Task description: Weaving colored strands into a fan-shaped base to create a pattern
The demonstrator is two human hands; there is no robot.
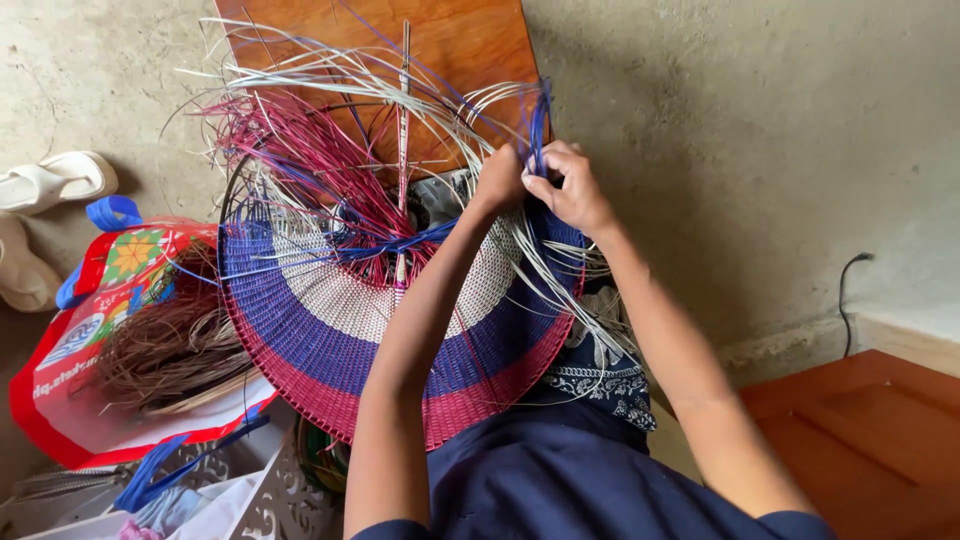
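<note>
R hand (572,190) pinches a blue strand (540,125) between thumb and fingers, fist mostly curled. L hand (500,178) sits just beside it, touching, fingers curled down into the weave; can't tell exactly what it grips. Both hands work at the far edge of a woven fan-shaped panel (330,340), which lies under the forearms and on the lap: bands of blue, white, blue, then pink at the near rim. Up and left of the hands, loose strands (300,140) fan out, pink, white & blue, w/ a pale upright rib (403,110) in the middle. Behind those, a wooden board (460,40) against the concrete floor. Further left of the L hand, a red printed bag (60,400) holds a bundle of brown fibre (170,350). Beyond the bag, pale sandals (50,180) at frame edge. Below the bag, a white cut-out basket (270,500). Right of the R arm, well apart, another wooden piece (870,440) & a dark cable (845,290) by the wall.
</note>
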